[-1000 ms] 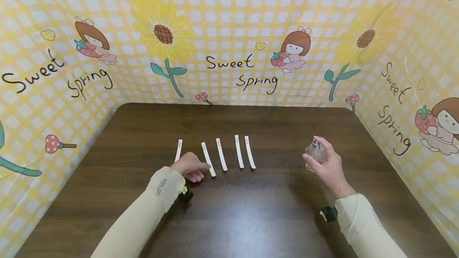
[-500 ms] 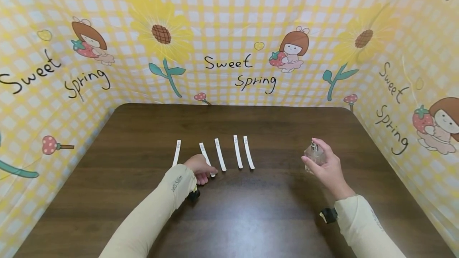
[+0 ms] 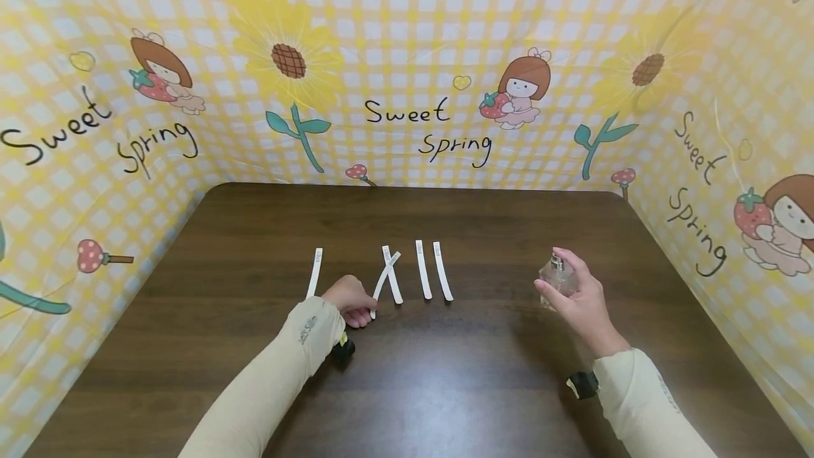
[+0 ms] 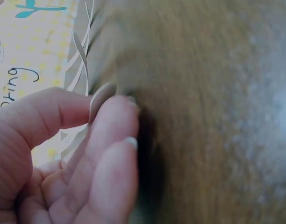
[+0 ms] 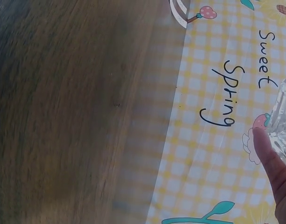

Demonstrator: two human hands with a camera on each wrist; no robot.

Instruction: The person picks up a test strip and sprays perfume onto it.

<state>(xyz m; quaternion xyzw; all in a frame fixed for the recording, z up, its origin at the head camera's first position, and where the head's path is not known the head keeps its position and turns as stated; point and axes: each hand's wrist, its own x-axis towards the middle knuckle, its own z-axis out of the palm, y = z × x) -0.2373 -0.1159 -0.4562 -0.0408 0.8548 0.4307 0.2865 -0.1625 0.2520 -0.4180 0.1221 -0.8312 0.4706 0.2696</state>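
Note:
My left hand (image 3: 350, 299) pinches the near end of a white paper strip (image 3: 381, 280) between thumb and fingers. That strip leans to the right, and its far end overlaps another white strip (image 3: 396, 287) in the head view. The left wrist view shows the curled end of the pinched strip (image 4: 100, 100) between thumb and fingertips. Over at the right, my right hand (image 3: 591, 302) grips a clear glass perfume bottle (image 3: 553, 278), a forefinger on its sprayer top. Only a corner of the bottle (image 5: 283, 114) and the thumb show in the right wrist view.
On the brown table (image 3: 407, 387) lie more white strips: one (image 3: 314, 271) partly behind the left hand, and two (image 3: 423, 271) side by side right of the crossed pair. A yellow checked cloth (image 3: 407, 41) with printed flowers walls the table's back and sides.
The left hand has shifted right and taken hold of the second strip by its near end. That strip has swung from leaning left to leaning right. The right hand stays nearly still.

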